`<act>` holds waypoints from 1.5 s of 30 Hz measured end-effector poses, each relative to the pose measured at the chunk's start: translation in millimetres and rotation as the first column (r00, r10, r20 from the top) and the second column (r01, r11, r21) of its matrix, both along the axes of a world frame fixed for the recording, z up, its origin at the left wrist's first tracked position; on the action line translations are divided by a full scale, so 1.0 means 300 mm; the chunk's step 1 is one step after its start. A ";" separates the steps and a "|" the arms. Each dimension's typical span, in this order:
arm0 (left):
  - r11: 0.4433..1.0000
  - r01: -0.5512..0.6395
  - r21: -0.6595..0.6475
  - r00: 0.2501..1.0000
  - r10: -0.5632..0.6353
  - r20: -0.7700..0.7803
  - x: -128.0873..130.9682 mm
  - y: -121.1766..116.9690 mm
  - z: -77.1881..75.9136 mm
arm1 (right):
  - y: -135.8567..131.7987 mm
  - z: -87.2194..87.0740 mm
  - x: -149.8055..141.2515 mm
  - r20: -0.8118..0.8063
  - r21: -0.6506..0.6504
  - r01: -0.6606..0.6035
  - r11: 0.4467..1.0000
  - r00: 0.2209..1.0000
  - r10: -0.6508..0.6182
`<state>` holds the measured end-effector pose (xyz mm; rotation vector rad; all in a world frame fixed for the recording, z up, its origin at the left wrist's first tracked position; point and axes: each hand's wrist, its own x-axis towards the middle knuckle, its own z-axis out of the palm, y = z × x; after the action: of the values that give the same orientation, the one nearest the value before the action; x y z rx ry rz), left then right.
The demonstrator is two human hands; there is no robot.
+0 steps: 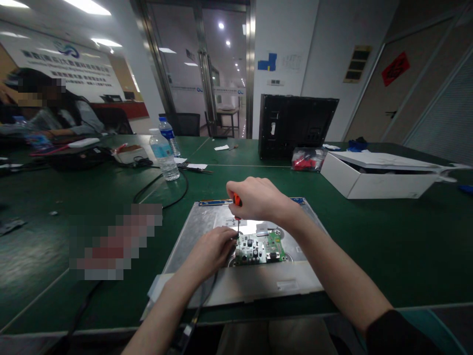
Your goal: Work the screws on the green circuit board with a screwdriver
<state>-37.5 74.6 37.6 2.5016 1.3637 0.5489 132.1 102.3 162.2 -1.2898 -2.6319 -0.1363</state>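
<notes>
A flat metal display panel (188, 244) lies on the green table in front of me, with a green circuit board (258, 248) mounted at its middle. My right hand (256, 198) is closed around the orange and black handle of a screwdriver (237, 200). The shaft points straight down, and its tip meets the board's upper left corner. Beside that tip, my left hand (216, 249) rests low over the board's left edge with thumb and fingers drawn together. Whatever is between those fingertips, if anything, is too small to make out.
Two water bottles (163, 155) stand at the back left near a black cable (186, 190). A black monitor casing (297, 125), a bag of red parts (307, 160) and a white box (377, 180) sit at the back right. Another person (55, 106) sits at the far left.
</notes>
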 end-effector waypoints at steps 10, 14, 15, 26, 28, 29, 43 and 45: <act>1.000 -0.009 0.002 1.000 0.009 -0.001 0.001 0.000 -0.002 | 0.002 0.001 0.001 -0.002 0.004 0.019 1.000 1.000 -0.019; 1.000 -0.017 0.001 1.000 0.017 -0.011 0.004 -0.007 0.014 | -0.007 0.001 0.002 0.006 0.024 -0.002 1.000 1.000 0.002; 1.000 -0.021 0.003 1.000 0.021 -0.011 0.005 -0.008 0.017 | -0.010 0.002 0.003 0.011 0.023 -0.008 1.000 1.000 0.008; 0.999 -0.042 0.019 0.999 0.042 -0.011 0.004 -0.010 0.019 | 0.005 -0.004 -0.002 -0.013 0.000 0.025 1.000 1.000 -0.025; 0.999 -0.030 0.023 1.000 0.030 0.001 0.003 -0.010 0.018 | 0.004 -0.007 -0.001 -0.010 0.017 0.032 0.999 0.999 -0.032; 0.999 -0.022 0.027 1.000 0.022 0.011 0.003 -0.010 0.018 | 0.004 -0.009 0.000 -0.011 0.025 0.032 0.999 0.999 -0.032; 0.999 0.046 -0.005 0.999 -0.045 0.023 0.004 -0.006 0.015 | 0.008 -0.002 0.000 -0.034 0.000 0.029 1.000 0.999 -0.029; 0.999 0.039 -0.006 0.999 -0.039 0.021 0.003 -0.005 0.012 | 0.004 -0.004 0.003 -0.028 0.009 0.029 1.000 0.999 -0.029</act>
<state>-36.6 73.3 41.2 2.5048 1.3039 0.5610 132.9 103.4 161.0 -1.3176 -2.5868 -0.1333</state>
